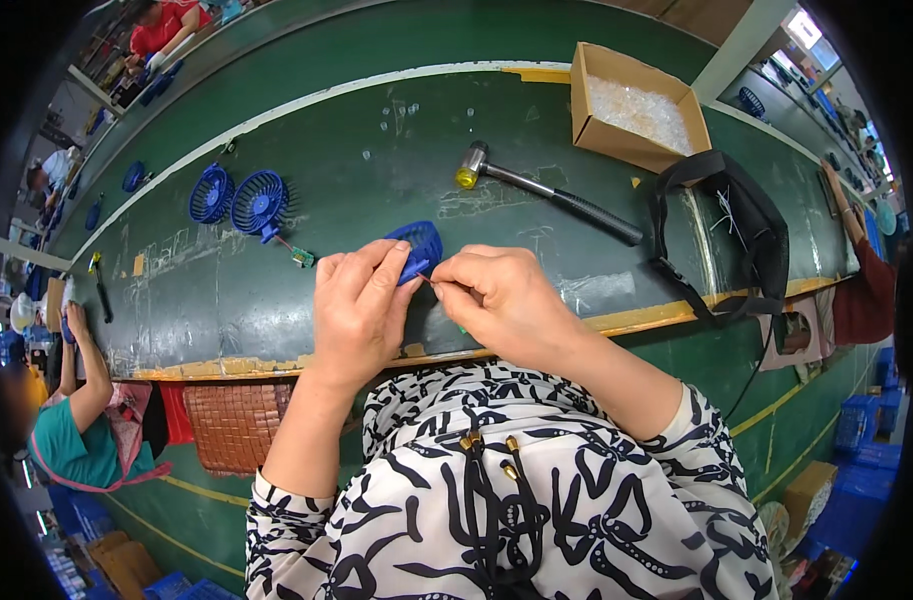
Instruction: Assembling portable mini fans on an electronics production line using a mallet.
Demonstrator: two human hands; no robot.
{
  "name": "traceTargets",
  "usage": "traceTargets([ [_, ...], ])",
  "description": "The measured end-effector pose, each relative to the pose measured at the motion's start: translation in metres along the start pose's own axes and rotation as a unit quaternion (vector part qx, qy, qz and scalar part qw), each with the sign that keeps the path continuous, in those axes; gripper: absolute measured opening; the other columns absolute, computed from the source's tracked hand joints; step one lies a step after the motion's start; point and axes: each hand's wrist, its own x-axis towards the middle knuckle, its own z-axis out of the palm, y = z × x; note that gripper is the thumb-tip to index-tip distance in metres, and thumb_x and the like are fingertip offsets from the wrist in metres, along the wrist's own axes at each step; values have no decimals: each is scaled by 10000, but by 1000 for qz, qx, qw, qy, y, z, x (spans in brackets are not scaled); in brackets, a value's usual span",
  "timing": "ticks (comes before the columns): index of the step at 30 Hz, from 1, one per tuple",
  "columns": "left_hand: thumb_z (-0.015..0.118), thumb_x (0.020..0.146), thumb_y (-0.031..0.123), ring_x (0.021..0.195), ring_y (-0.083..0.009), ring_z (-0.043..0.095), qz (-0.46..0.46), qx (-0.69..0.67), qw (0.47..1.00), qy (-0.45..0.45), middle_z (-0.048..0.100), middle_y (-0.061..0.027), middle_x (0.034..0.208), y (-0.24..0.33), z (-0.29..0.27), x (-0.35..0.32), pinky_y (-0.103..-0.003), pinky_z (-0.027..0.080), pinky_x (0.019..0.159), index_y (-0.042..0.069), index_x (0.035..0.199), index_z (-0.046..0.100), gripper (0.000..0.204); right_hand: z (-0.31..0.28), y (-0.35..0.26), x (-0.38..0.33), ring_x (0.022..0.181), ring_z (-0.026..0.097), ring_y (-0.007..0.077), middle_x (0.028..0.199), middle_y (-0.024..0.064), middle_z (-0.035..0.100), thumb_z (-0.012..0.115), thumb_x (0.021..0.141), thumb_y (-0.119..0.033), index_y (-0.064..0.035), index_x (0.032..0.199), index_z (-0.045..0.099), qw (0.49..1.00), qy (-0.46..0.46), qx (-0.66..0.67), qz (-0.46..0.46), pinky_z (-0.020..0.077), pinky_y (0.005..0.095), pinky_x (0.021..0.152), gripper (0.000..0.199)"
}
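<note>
Near the front edge of the green bench, my left hand is closed around a small blue fan cage, tilted, its lower part hidden by my fingers. My right hand pinches a thin red wire that comes out beside the cage. A bit of green shows under my right fingers, too small to make out. Left of my hands, two more blue fan cages lie on the bench. From one of them, a wire runs to a small green circuit board.
A hammer with a yellow face and black handle lies beyond my right hand. Past it stands a cardboard box of small clear pieces. A black strap-like band rests at the right. Co-workers sit along the bench on both sides.
</note>
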Motion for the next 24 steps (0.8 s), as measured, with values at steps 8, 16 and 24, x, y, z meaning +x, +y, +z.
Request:
traceTargets([
  [8,678,915,72,810,-162,619,-274,-331,903,-23,682,-92,901,8,-4,1,-269,472,735,-20,957,716,107,-15,-2,10,758,620,330,773,139,629,654,855,-71,-15,870,695,990,5,-96,-99,493,432,674,71],
  [16,660,962,155,716,-83,604,-515,-606,605,-36,695,-28,832,5,5,0,-240,490,670,-15,930,726,186,-21,16,12,719,614,305,750,123,620,701,797,-18,1,873,684,981,-13,-129,-143,494,405,635,80],
  [24,663,966,160,659,-48,573,-526,-579,615,-100,678,7,777,7,31,10,-216,470,614,2,898,718,181,-24,33,9,768,612,333,767,121,615,664,844,-87,-27,821,659,987,-14,-141,-80,504,443,689,64],
])
